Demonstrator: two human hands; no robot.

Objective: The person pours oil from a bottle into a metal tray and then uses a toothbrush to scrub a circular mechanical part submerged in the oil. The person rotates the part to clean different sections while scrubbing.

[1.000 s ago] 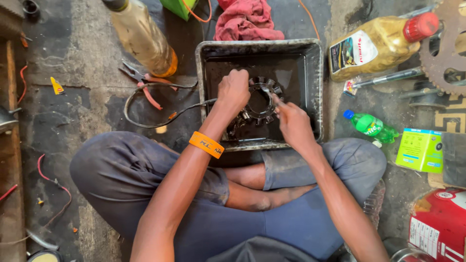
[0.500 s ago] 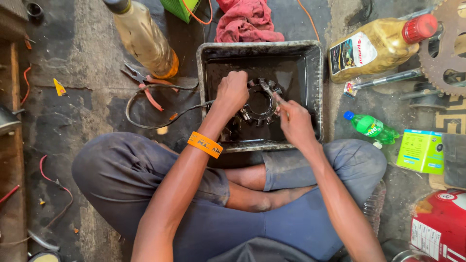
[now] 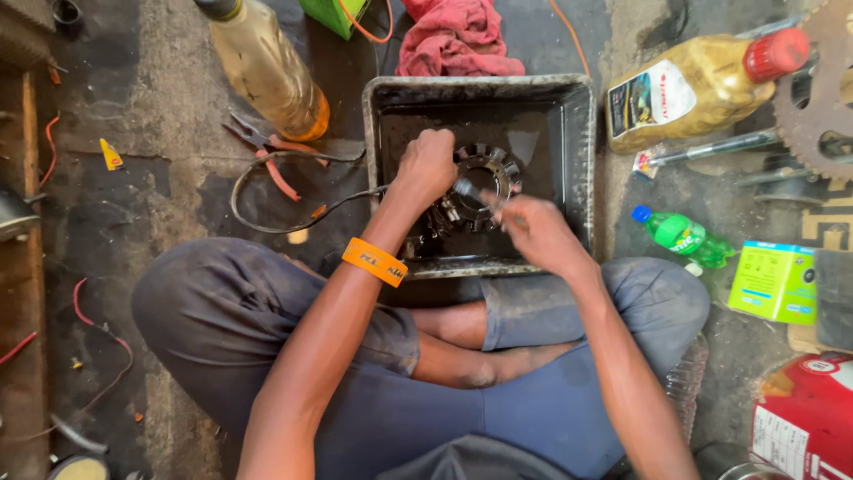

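We sit cross-legged with the black tray against our shins, and the toothed metal ring lies flat near the middle of its floor, closer to the near edge than the far one. Our left hand sits on the ring's left rim, fingers curled shut around it. Our right hand comes from the near right corner, fingers pinched narrow on a small brush whose tip touches the ring.
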